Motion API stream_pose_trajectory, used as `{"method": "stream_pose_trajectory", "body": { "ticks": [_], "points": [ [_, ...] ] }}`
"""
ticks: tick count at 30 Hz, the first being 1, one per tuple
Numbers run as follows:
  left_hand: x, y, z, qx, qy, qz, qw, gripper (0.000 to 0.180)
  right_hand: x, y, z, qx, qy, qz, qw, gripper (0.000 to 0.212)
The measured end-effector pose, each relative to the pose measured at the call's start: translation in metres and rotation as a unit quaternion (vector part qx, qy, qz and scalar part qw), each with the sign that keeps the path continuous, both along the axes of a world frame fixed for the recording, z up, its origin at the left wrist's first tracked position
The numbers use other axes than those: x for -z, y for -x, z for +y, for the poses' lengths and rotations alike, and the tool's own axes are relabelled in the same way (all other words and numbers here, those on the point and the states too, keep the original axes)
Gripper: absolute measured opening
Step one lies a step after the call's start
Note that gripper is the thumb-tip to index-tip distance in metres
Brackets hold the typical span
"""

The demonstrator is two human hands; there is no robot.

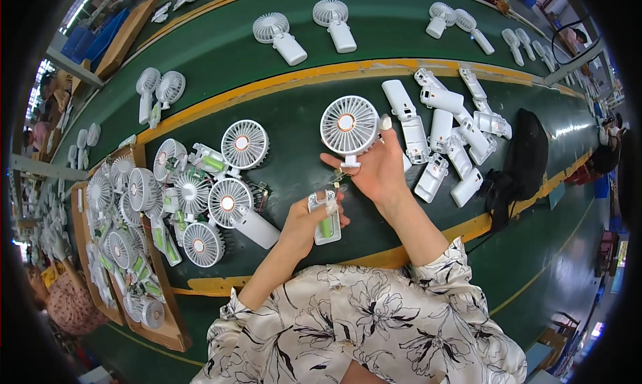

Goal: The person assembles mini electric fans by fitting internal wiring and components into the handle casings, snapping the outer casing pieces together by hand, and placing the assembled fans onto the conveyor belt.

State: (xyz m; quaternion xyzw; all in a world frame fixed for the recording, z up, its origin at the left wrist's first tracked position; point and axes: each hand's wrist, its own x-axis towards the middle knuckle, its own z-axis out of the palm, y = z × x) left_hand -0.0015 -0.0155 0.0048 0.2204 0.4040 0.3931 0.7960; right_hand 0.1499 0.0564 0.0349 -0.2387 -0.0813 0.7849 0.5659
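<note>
My left hand (pixel 298 227) is closed around a white fan handle shell (pixel 328 231) with a green battery inside, its thumb pressed on the upper part. Just beyond it, my right hand (pixel 382 169) grips a round white fan head (pixel 349 124) with an orange ring at its centre, the thumb on the grille's right edge. Thin wires and a small circuit board (pixel 339 177) hang between the fan head's short neck and the shell. Left of my hands lie more fan heads (pixel 245 144), some joined to open handles with green batteries.
A cardboard tray (pixel 167 317) piled with fan parts stands at the left. Several empty white handle shells (pixel 441 130) lie scattered to the right, beside a black cloth bag (pixel 525 160). Past the yellow edge strip, assembled fans (pixel 334 24) rest on a green belt. A co-worker (pixel 70 297) is at far left.
</note>
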Motion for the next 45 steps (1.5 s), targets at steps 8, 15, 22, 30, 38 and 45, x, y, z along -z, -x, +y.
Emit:
{"method": "stream_pose_trajectory", "body": {
  "ticks": [8,15,22,30,38,45],
  "points": [
    [-0.013,0.012,-0.004,-0.070,0.030,0.076,0.994,0.021,0.004,-0.008,-0.015,0.023,0.001,-0.137,0.990,0.042],
    [-0.014,0.011,0.007,-0.048,0.086,0.134,0.986,0.028,-0.016,-0.017,-0.030,-0.056,-0.116,0.017,0.992,0.047],
    [-0.021,0.002,0.006,-0.015,0.024,0.099,0.995,0.035,0.004,-0.003,-0.027,-0.070,-0.098,-0.124,0.985,0.050],
    [-0.024,0.002,0.002,0.040,0.018,0.080,0.996,0.040,0.021,-0.003,-0.018,-0.113,-0.047,-0.226,0.966,0.039],
    [-0.019,0.006,0.004,-0.031,-0.064,0.040,0.997,0.027,0.016,-0.008,-0.015,-0.106,-0.114,-0.281,0.947,0.051],
    [-0.016,0.004,0.004,-0.066,-0.086,0.149,0.983,0.017,0.012,-0.002,-0.017,-0.096,-0.153,-0.309,0.934,0.051]
  ]
}}
